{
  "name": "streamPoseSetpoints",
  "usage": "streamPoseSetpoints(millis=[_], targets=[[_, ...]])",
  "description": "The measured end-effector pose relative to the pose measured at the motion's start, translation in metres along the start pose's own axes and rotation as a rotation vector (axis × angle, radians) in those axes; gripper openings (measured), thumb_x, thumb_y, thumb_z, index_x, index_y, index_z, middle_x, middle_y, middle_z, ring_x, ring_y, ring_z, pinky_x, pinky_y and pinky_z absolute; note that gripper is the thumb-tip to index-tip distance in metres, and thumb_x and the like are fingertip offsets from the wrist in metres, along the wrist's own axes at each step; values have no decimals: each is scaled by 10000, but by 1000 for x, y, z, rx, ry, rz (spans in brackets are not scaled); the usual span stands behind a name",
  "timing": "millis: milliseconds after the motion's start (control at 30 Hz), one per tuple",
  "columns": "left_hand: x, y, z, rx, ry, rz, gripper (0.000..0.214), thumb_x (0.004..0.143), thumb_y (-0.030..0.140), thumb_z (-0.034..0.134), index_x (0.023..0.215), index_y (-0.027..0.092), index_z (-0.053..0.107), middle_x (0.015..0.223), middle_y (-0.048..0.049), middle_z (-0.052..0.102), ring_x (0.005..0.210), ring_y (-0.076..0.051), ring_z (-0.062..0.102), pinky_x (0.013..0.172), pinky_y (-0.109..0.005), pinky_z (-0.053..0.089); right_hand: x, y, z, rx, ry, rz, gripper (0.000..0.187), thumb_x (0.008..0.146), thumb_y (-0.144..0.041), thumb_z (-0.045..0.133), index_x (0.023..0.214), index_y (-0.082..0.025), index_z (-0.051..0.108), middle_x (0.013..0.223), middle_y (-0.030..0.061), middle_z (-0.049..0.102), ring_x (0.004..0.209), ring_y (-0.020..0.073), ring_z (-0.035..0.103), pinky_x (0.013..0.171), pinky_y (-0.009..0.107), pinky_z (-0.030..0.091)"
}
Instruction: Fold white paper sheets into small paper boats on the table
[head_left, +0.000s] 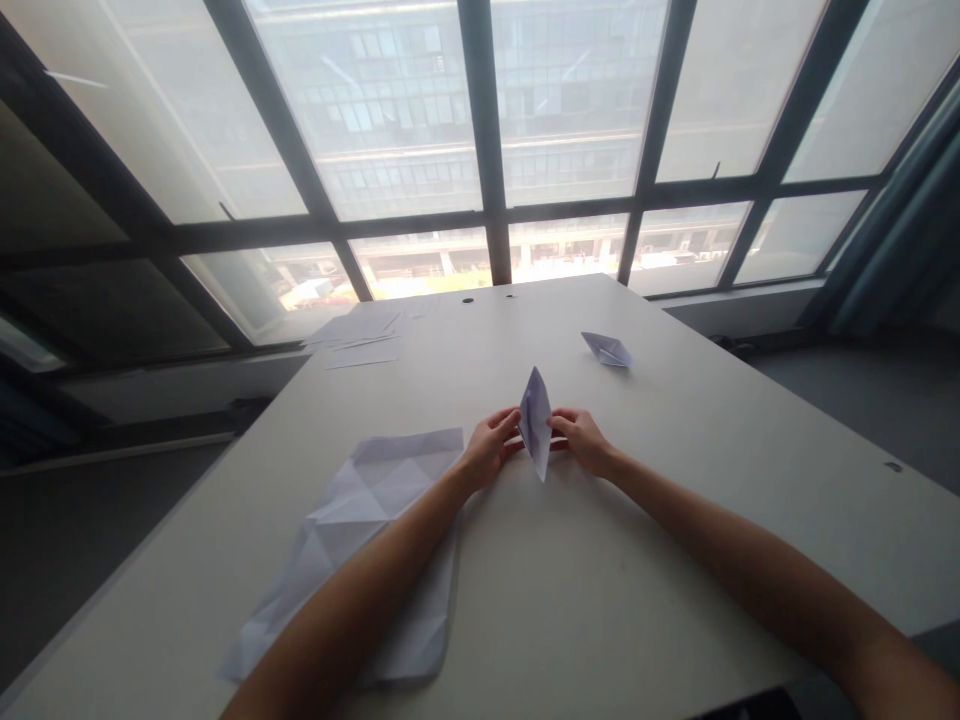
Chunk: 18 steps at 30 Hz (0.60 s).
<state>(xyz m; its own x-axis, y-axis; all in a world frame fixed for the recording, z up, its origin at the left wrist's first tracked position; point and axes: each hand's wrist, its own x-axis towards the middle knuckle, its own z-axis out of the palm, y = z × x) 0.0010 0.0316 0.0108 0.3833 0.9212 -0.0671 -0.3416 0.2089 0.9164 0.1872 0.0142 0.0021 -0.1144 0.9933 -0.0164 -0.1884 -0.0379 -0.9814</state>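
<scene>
Window wall: dark-framed glazing (491, 130) of tall upper panes over short lower ones, a pale many-storeyed building (390, 100) beyond.
Tabletop: broad, pale, smooth tabletop (600, 580), its far end near the glazing.
Curtain: blue-grey fabric curtain (892, 240), hanging at far right.
Creased paper: large white paper with crossing fold lines (375, 485), lying on the near left of the tabletop, partly hidden beneath the left forearm.
Loose paper: flat white paper sheets (360, 328), overlapping at the far left edge.
Left hand: bare left hand (489, 450), fingers clamped on the left side of the held paper.
Right hand: bare right hand (586, 440), thumb and fingers pinching its right side.
Held paper: white, pointed, folded paper form (535, 425), upright between both hands, above the middle of the tabletop.
Second paper: white, pointed, boat-like paper form (609, 350), resting beyond the right hand, well apart from it.
Opening: small dark oval hole (468, 300), at the tabletop's far end.
</scene>
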Motion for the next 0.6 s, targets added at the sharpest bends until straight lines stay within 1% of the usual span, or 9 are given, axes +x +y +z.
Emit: streamPoseSetpoints(millis=[167, 300, 400, 500, 600], targets=[[1, 0, -1, -6, 3, -23, 435, 763, 434, 765, 1097, 168, 682, 1078, -110, 673, 884, -193, 638, 781, -310, 509, 1, -1, 0, -75, 95, -39, 133, 744, -288, 637, 762, -157, 651, 730, 41, 670, 648, 178, 646, 576, 304, 562], [2, -1, -2, -22, -12, -29, 438, 749, 424, 780, 1089, 170, 675, 1071, -110, 670, 893, -199, 645, 803, -323, 501, 0, -1, 1, -150, 177, -92, 135, 727, -296, 628, 698, -165, 623, 676, 26, 635, 618, 164, 609, 520, 279, 543], [2, -2, -3, -17, -22, -17, 452, 748, 411, 785, 1112, 175, 658, 1050, -105, 670, 886, -191, 644, 810, -322, 497, -1, -2, 3, -212, 195, -140, 149, 724, -313, 628, 694, -168, 608, 670, 19, 623, 605, 154, 590, 491, 258, 523], [-1, -1, -3, 18, -83, 7, 498, 757, 398, 780, 1176, 178, 628, 1087, -118, 665, 922, -196, 638, 804, -309, 490, -1, 0, 4, -306, 167, -180, 191, 720, -348, 658, 701, -169, 594, 631, 2, 594, 534, 128, 535, 429, 225, 440], [-3, 1, -2, 61, -139, 14, 543, 743, 392, 792, 1210, 179, 615, 1133, -129, 657, 982, -218, 626, 806, -307, 482, 2, 4, 4, -407, 161, -225, 236, 713, -372, 685, 669, -165, 581, 579, -15, 554, 489, 101, 458, 418, 211, 339]])
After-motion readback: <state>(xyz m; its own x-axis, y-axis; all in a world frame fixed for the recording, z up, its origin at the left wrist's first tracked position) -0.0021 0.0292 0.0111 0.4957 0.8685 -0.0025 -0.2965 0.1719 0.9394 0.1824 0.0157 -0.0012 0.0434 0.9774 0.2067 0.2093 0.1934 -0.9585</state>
